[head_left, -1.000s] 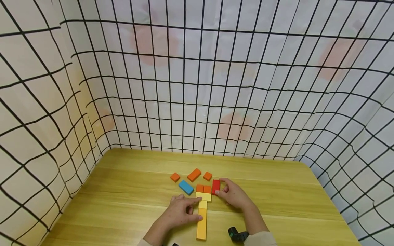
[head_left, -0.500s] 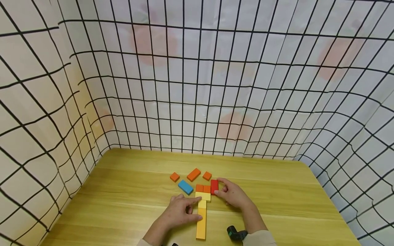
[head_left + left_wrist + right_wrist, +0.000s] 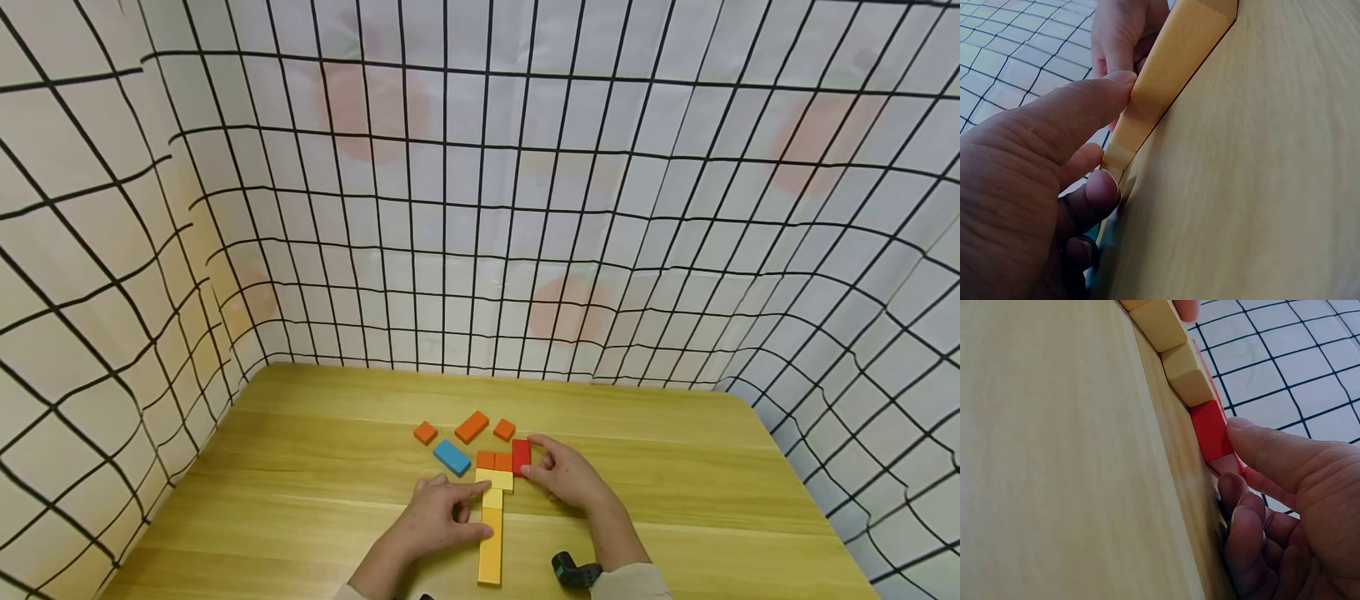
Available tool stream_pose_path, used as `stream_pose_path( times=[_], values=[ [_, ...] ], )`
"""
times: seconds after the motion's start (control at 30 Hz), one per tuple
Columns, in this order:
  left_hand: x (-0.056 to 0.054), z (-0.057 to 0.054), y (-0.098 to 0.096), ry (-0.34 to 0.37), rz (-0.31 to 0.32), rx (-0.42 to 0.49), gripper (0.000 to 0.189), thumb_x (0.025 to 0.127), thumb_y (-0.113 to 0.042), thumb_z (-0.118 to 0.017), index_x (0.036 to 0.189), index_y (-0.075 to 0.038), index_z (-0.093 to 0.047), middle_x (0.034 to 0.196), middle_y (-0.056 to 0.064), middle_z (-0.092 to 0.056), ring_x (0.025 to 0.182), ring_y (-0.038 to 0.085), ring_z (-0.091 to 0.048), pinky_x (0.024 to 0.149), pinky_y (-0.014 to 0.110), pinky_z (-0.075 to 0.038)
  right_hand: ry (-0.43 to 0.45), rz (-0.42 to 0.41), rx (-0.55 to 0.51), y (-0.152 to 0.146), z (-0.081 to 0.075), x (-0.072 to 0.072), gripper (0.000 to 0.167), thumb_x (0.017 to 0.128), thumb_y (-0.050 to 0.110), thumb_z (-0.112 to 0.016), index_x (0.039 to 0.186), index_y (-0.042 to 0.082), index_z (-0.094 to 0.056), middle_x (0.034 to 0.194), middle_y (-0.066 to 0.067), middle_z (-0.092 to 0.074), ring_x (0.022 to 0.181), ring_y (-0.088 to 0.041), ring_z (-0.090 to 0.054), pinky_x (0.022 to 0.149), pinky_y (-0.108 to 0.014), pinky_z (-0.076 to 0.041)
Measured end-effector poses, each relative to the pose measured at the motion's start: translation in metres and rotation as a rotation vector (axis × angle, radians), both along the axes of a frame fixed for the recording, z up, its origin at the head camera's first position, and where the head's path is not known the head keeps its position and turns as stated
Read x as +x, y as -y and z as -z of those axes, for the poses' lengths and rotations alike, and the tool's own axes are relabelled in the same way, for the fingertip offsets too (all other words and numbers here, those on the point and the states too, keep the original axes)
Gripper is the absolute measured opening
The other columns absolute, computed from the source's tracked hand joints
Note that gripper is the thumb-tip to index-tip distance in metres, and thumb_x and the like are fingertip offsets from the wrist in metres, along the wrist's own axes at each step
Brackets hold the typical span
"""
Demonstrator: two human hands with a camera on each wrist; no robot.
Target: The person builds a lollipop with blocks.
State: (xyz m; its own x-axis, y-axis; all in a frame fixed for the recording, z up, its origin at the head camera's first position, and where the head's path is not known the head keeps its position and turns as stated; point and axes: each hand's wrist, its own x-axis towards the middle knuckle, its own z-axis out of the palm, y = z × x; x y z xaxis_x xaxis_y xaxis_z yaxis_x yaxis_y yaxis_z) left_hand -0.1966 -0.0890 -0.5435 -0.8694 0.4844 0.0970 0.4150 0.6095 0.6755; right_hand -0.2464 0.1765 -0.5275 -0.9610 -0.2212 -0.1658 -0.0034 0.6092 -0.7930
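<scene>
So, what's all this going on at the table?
A person is arranging coloured blocks with bare hands. The left hand presses on the yellow blocks, its thumb on the long one and its forefinger further up. The right hand holds a red block beside two small orange blocks, which sit at the top of the yellow column. A blue block and three other orange blocks lie loose nearby.

The wood-grained table (image 3: 712, 467) carries a blue block (image 3: 452, 457) and three separate orange blocks (image 3: 472, 427). Near them lie yellow blocks (image 3: 491, 554) forming a T, two orange squares (image 3: 486, 460) at its far edge, a red block (image 3: 521, 455) beside those.
</scene>
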Motion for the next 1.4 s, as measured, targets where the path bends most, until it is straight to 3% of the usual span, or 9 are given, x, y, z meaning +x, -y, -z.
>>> stream_pose_path(
  times=[0.3,0.5,1.07,1.4],
  values=[
    [0.0,-0.001,0.0,-0.002,-0.003,-0.001,0.065,0.083,-0.056,-0.079,0.14,-0.027,-0.065,0.067,-0.021,-0.05,0.072,0.002,-0.038,0.075,0.026,-0.026,-0.016,0.078,0.01,0.004,0.003,0.003,0.06,0.096,0.036,-0.072,0.15,0.021,-0.051,0.082,-0.001,-0.058,0.055,-0.014,-0.049,0.055,-0.029,-0.042],
    [0.001,-0.001,-0.001,0.001,-0.009,0.0,0.064,0.083,-0.055,-0.079,0.14,-0.028,-0.065,0.066,-0.021,-0.051,0.073,0.002,-0.039,0.075,0.026,-0.026,-0.089,0.14,0.071,0.008,0.004,0.009,0.05,0.099,0.037,-0.068,0.144,0.021,-0.057,0.081,0.0,-0.055,0.065,-0.015,-0.047,0.064,-0.032,-0.039],
    [0.001,0.0,0.0,-0.007,-0.012,-0.005,0.063,0.084,-0.056,-0.078,0.14,-0.03,-0.065,0.068,-0.021,-0.05,0.073,0.002,-0.039,0.075,0.026,-0.027,-0.113,0.153,0.095,0.009,0.009,0.008,0.044,0.098,0.035,-0.069,0.14,0.026,-0.061,0.084,0.002,-0.057,0.069,-0.015,-0.048,0.067,-0.033,-0.039],
    [0.001,-0.001,-0.001,0.002,-0.048,0.065,0.054,0.091,-0.051,-0.073,0.137,-0.024,-0.067,0.072,-0.018,-0.052,0.073,0.001,-0.042,0.077,0.027,-0.031,-0.114,0.153,0.102,0.009,0.009,0.007,0.044,0.097,0.034,-0.07,0.14,0.026,-0.061,0.083,0.003,-0.057,0.069,-0.015,-0.048,0.067,-0.032,-0.039]
  ],
)
